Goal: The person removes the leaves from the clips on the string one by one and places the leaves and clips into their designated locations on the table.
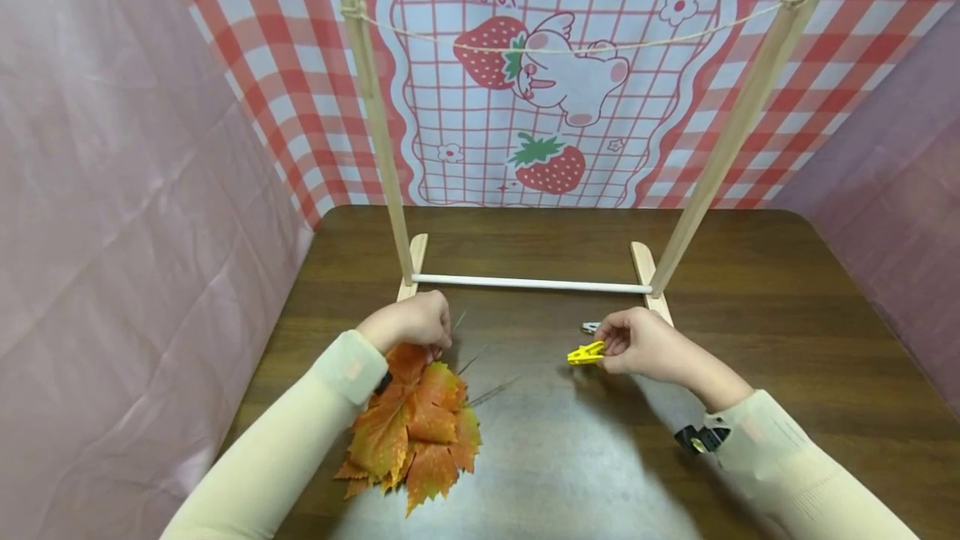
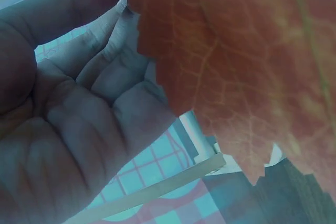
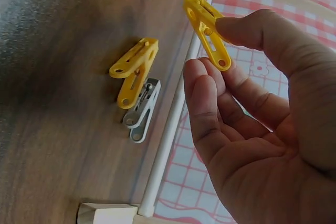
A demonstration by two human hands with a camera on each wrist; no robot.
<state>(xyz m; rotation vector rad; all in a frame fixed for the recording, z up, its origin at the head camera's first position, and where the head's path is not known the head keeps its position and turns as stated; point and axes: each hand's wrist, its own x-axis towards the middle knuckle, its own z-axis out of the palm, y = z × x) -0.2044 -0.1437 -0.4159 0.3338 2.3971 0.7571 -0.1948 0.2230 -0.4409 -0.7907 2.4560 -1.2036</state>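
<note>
My left hand (image 1: 411,322) pinches the edge of an orange artificial leaf (image 2: 210,51) between thumb and fingers, just above a pile of orange and yellow-green leaves (image 1: 431,440) on the table. Thin stems stick out from the pile to the right. Between the thumb and fingertips of my right hand (image 1: 648,346) is a yellow clothespin (image 3: 209,32), held above the table. In the right wrist view, a second yellow clothespin (image 3: 134,72) and a grey clothespin (image 3: 142,111) lie close together on the wood. How many leaves the left fingers hold cannot be told.
Behind my hands stands a wooden frame with two posts (image 1: 378,132), joined low down by a white rod (image 1: 532,282). A thin string (image 1: 570,49) hangs slightly slack between the post tops. Strawberry-print cloth covers the back, and pink cloth (image 1: 135,190) borders the brown table (image 1: 780,307).
</note>
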